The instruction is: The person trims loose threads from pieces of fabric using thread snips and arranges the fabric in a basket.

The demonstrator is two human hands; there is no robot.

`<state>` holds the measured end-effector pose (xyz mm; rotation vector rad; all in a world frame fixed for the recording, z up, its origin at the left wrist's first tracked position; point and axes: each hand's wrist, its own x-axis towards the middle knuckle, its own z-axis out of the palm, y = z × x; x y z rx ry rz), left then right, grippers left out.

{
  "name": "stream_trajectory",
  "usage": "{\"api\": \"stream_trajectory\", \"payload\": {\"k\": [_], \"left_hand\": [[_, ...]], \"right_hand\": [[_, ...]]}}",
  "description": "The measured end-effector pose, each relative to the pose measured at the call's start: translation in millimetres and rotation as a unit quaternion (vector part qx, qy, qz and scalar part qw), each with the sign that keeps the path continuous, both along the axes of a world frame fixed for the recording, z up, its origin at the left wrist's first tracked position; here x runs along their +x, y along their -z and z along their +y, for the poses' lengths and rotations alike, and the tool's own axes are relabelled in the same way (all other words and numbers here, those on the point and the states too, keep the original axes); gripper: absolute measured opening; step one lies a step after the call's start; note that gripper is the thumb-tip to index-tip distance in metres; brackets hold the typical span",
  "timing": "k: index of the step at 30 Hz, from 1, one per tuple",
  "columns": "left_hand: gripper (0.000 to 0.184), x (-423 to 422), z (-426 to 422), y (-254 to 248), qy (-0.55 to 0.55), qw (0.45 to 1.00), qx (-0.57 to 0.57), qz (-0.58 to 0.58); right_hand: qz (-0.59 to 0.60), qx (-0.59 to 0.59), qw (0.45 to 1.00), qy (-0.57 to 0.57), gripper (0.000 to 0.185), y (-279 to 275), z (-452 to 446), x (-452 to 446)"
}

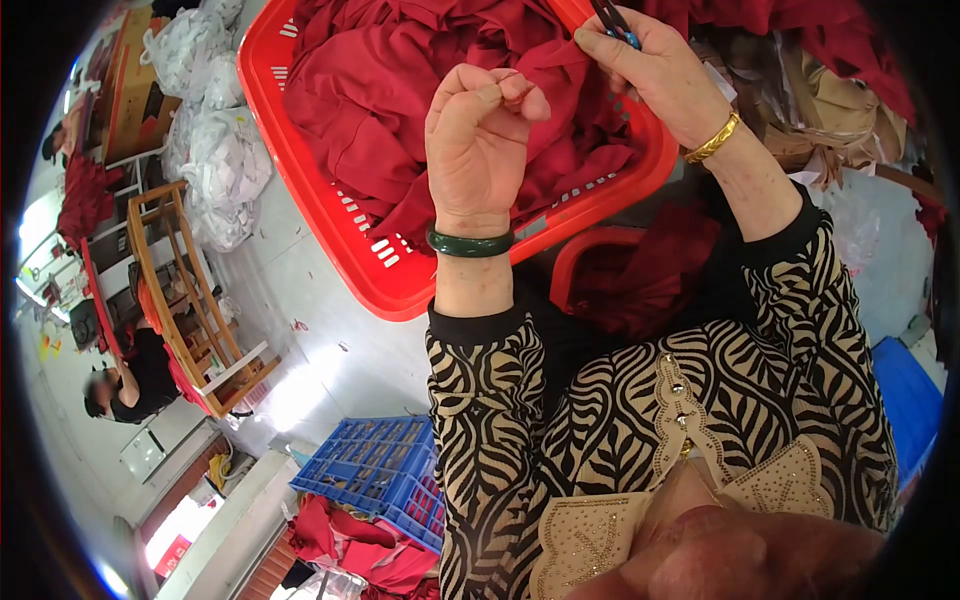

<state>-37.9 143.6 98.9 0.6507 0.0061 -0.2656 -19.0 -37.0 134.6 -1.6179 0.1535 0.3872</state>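
My left hand [480, 140], with a dark green bangle on its wrist, is closed in a pinch over the red basket. A bit of red fabric [555, 75] shows at its fingertips and stretches toward the other hand. My right hand [660, 75], with a gold bracelet, is closed around small dark thread snips [617, 25] with a blue part; their tips run out of view at the top. Its thumb lies near the basket's far rim. Crumpled red cloth pieces fill the red plastic basket [290, 190] beneath both hands.
A second red container [566, 270] with cloth stands close to my body. Blue crates [370, 460] and more red fabric [370, 550] are at lower left. White plastic bags [225, 170], a wooden rack [165, 270] and another person [150, 375] are on the left. Brown bags [800, 110] lie at right.
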Motion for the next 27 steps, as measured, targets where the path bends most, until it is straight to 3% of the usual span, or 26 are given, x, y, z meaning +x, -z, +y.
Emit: {"api": "stream_trajectory", "payload": {"k": [4,7,10,13,16,19,22,25,27], "left_hand": [[0.009,-1.1,3.2,-2.0,0.145,0.989,0.016,-0.007],[0.007,-1.4,3.3,-5.3,0.17,0.98,0.093,0.041],[0.006,-2.0,3.5,-6.9,0.139,0.969,0.201,0.041],[0.007,-4.5,-5.9,-2.3,0.012,0.965,0.26,-0.04],[0.007,0.5,-0.5,2.6,0.035,0.997,0.064,-0.038],[0.008,1.7,-1.6,-1.7,0.037,0.998,-0.037,-0.023],[0.01,1.0,-4.8,-3.9,0.007,0.998,-0.048,-0.028],[0.009,1.8,-2.2,3.3,0.009,0.998,-0.009,-0.057],[0.009,0.9,-0.5,6.6,0.013,0.997,0.042,-0.062]], "right_hand": [[-0.066,0.014,0.997,0.034,0.017,11.7,-4.0,2.4],[-0.071,-0.009,0.996,0.045,0.016,9.2,-4.4,0.9],[-0.052,-0.012,0.998,0.039,0.015,6.2,-3.6,-0.4],[-0.051,-0.008,0.998,0.036,0.016,5.3,-2.4,-0.4],[-0.009,0.104,0.993,0.052,0.022,4.3,-1.8,-0.8],[-0.021,0.165,0.984,0.06,0.036,-1.3,0.2,-7.6],[0.108,0.208,0.972,-0.007,0.047,-14.6,-3.1,-10.7],[0.108,0.22,0.966,-0.08,0.041,3.6,1.2,-19.3],[0.099,0.164,0.976,-0.1,0.05,7.0,5.3,-21.6]]}}
